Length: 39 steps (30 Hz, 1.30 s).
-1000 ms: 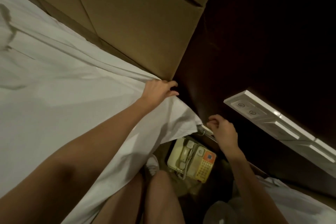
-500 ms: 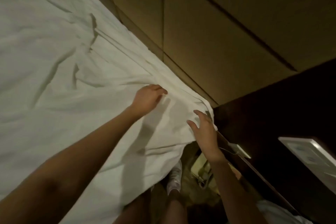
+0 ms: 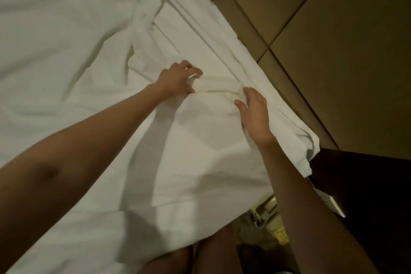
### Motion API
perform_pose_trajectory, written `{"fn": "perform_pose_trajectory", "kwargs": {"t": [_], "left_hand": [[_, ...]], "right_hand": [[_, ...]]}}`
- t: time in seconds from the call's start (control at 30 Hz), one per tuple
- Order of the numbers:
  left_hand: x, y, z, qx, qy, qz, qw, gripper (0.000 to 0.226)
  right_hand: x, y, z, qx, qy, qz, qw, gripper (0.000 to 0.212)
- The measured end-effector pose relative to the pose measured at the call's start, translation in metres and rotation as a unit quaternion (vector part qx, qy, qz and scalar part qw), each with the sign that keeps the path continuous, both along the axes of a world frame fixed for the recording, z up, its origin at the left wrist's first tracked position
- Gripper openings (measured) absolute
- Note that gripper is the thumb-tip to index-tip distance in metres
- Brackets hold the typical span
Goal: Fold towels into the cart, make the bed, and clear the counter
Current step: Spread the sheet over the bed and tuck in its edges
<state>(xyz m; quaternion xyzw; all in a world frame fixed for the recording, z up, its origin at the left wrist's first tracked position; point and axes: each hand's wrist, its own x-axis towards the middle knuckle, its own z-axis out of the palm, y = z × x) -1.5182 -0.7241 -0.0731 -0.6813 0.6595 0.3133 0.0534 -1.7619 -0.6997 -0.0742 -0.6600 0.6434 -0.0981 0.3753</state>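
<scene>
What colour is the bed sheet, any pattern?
Plain white, no pattern, just creases. The sheet shows in the head view, the only one, under a warm dim light.

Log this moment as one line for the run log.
step: make bed | left hand: fingers curled, gripping white cotton bed sheet | right hand: flat, pressing sheet near corner | padded tan headboard beside
</scene>
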Motion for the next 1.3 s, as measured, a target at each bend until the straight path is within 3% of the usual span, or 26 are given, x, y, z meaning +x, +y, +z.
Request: {"fn": "perform_pose_trajectory", "kwargs": {"t": [0.13,0.23,0.3,0.43,0.57,0.73,0.8,0.9,1.0,1.13,1.3], "left_hand": [[0.004,-0.010,0.002,0.058,0.028,0.013,0.998,0.050],[0.002,-0.017,0.002,0.039,0.055,0.034,0.997,0.032],[0.003,-0.021,0.001,0.006,0.075,0.058,0.995,0.023],[0.007,-0.031,0.008,-0.039,0.019,0.084,0.995,0.024],[-0.002,-0.061,0.028,-0.121,0.021,0.163,0.979,0.017],[-0.043,-0.132,0.057,-0.252,0.123,0.143,0.949,0.013],[-0.060,-0.146,0.056,-0.225,0.213,0.178,0.934,0.016],[-0.069,-0.136,0.032,-0.056,0.289,0.143,0.945,0.029],[-0.054,-0.122,0.018,-0.010,0.276,0.138,0.951,0.033],[0.000,-0.128,0.037,-0.103,0.208,0.181,0.956,0.035],[0.086,-0.143,0.049,-0.219,0.057,0.251,0.941,0.034]], "right_hand": [[0.005,-0.016,-0.003,0.039,0.033,-0.019,0.998,0.042],[0.007,-0.027,-0.002,0.057,0.058,-0.006,0.997,0.037],[0.007,-0.034,0.003,0.057,0.022,-0.019,0.998,0.029],[0.001,-0.049,0.019,0.104,-0.117,-0.072,0.985,0.022],[-0.009,-0.060,0.026,0.031,-0.092,-0.118,0.988,0.018],[-0.020,-0.067,0.048,-0.139,-0.020,-0.133,0.981,0.016],[-0.024,-0.069,0.045,-0.146,0.000,-0.103,0.984,0.025],[-0.015,-0.061,0.034,-0.118,0.013,-0.053,0.992,0.042],[0.000,-0.056,0.020,-0.070,0.040,-0.013,0.997,0.050],[0.037,-0.085,0.019,-0.098,0.031,0.038,0.994,0.042],[0.115,-0.142,0.037,-0.030,-0.054,0.117,0.991,0.033]]}}
